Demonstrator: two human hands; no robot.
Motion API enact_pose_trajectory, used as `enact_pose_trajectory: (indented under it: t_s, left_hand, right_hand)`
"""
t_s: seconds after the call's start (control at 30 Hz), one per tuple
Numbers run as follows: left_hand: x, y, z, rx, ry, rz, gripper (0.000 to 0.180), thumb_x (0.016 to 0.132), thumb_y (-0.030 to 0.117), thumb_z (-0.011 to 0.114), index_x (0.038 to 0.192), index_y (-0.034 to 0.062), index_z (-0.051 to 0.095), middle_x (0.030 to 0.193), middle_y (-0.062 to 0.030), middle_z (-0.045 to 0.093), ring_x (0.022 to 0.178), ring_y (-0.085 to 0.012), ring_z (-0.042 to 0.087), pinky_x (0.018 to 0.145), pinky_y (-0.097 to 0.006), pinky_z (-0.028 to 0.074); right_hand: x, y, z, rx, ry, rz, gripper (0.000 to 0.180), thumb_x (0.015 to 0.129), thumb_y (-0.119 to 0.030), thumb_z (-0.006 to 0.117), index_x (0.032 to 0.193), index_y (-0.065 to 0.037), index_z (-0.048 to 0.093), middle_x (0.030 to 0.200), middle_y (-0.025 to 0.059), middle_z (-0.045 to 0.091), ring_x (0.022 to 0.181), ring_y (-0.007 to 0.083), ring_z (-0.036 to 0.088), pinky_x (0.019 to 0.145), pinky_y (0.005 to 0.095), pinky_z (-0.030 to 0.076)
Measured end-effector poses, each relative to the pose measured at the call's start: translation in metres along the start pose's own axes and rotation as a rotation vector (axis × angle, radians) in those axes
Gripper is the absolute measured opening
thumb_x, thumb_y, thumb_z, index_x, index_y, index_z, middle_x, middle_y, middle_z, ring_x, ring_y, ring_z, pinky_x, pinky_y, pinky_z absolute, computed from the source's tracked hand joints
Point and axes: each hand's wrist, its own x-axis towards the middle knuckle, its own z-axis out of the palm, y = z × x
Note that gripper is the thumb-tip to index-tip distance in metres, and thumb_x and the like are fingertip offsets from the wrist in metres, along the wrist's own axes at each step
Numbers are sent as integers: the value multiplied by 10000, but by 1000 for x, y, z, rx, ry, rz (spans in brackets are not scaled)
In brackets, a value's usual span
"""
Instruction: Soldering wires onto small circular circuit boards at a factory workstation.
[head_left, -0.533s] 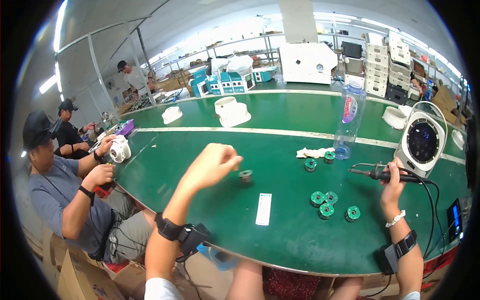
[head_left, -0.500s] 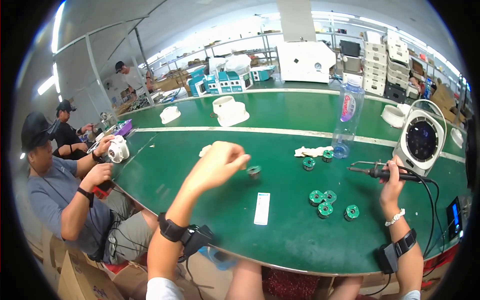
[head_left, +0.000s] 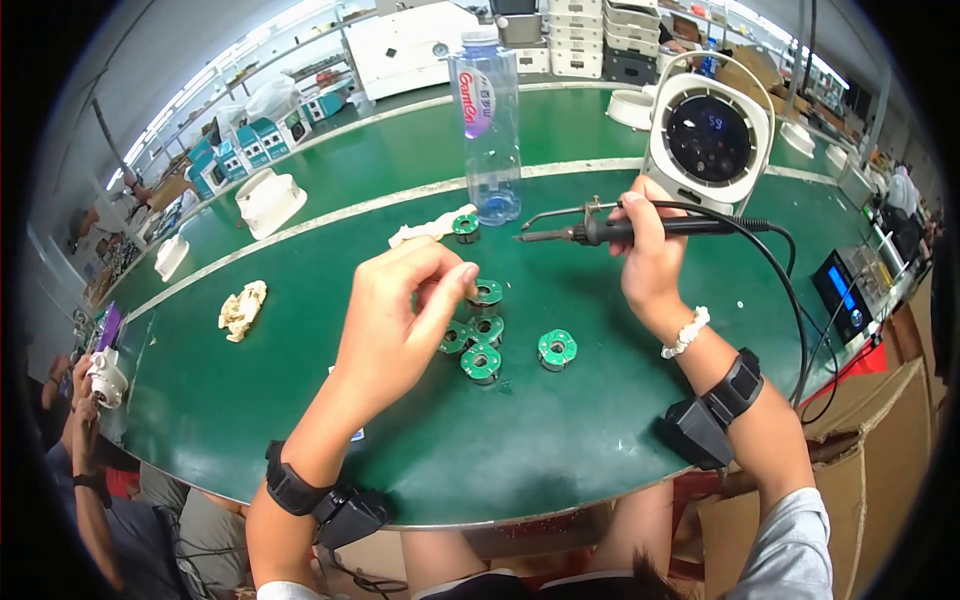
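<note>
My right hand (head_left: 655,250) grips a black soldering iron (head_left: 605,231) with a thin metal tube along its top; the tip points left above the bench. My left hand (head_left: 400,310) is closed in a pinch, thumb and forefinger at the edge of a round coil part with a green circuit board (head_left: 486,291). Just nearer me, several like parts stand in a cluster, one of them a green-topped coil (head_left: 481,363). Another coil part (head_left: 557,349) stands apart on the right, and one more (head_left: 466,228) beside a pale cloth (head_left: 437,228). My left forearm mostly hides a white card.
A clear plastic bottle (head_left: 492,140) stands behind the parts. To the right are a white device with a round black display (head_left: 710,135) and a soldering station (head_left: 845,292), its cord hanging nearby. A crumpled cloth (head_left: 242,310) and white housings (head_left: 270,203) lie left. A co-worker's hands hold a white part (head_left: 105,378).
The view has swung right. My left hand has moved right, from beside the card to the cluster, with a coil part at its fingertips. My right hand still holds the soldering iron.
</note>
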Motion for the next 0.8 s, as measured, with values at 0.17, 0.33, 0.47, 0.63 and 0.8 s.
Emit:
enact_pose_trajectory:
  t_s: [0.17,0.33,0.47,0.63,0.8]
  left_hand:
    - [-4,-7,-1,87,4,-55,147,813,48,539,694,-36,556,634,-64,538,556,-99,483,534,-227,383]
    - [-12,-3,-1,97,-7,-5,132,776,35,561,667,-30,524,563,-59,445,468,-119,399,441,-253,310]
    - [-15,1,-5,119,-42,9,125,746,13,559,642,-23,498,543,-63,398,450,-131,362,427,-277,271]
    - [-13,2,-5,155,-9,46,111,726,2,561,637,-21,498,539,-72,389,456,-157,367,433,-292,274]
    - [-13,4,-7,200,-14,64,108,709,2,571,628,-19,503,551,-74,397,467,-165,391,437,-292,285]
  right_hand:
    - [-2,-3,1,9,-22,37,273,831,-174,463,591,-60,398,544,8,441,422,58,393,368,203,301]
    - [-8,-13,9,82,-10,174,263,811,-184,468,586,-66,400,541,28,462,380,73,389,359,207,304]
    - [-12,-20,11,94,-42,222,236,801,-214,463,617,-73,421,550,35,476,367,63,379,337,184,289]
    - [-15,-23,11,120,-109,266,240,810,-223,444,618,-84,408,551,38,481,356,45,360,322,163,267]
    - [-16,-23,13,106,-126,276,244,801,-232,464,614,-87,405,547,30,476,360,47,356,329,165,263]
